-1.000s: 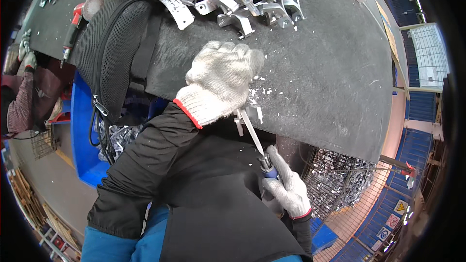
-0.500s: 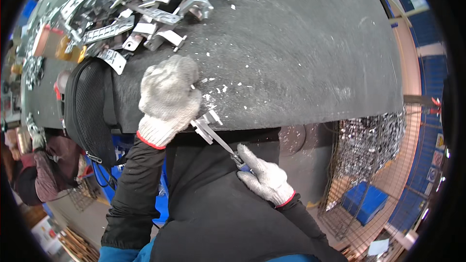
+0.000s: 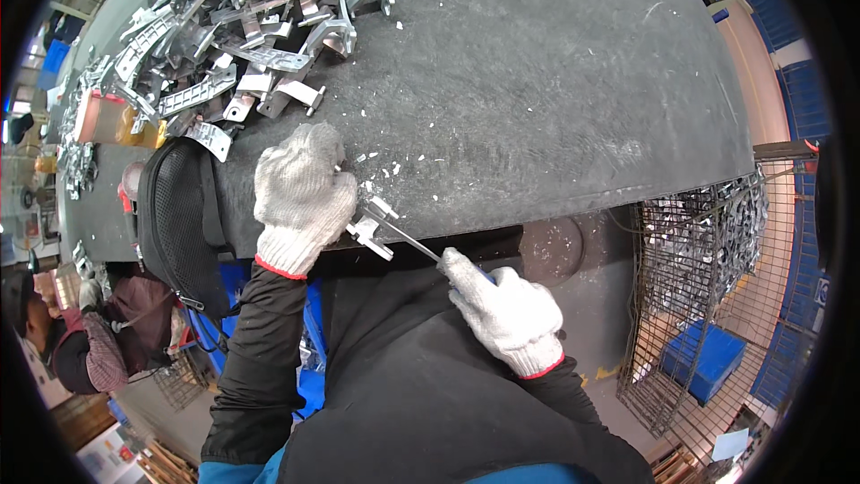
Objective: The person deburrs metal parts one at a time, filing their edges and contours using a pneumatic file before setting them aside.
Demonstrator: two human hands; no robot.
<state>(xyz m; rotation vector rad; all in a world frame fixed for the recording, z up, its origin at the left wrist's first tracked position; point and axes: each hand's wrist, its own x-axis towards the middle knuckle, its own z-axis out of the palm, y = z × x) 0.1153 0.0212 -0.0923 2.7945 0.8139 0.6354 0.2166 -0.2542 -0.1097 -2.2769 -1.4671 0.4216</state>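
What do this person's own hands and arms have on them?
The left hand and right hand wear whitish knitted gloves with red edging at the cuffs; the left one looks greyer. Both arms have black sleeves, and blue cloth shows beyond the left sleeve's end.

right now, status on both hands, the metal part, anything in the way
Left hand gripping metal part. Right hand holding thin-bladed tool at the part. Pale scraps on table just beyond.
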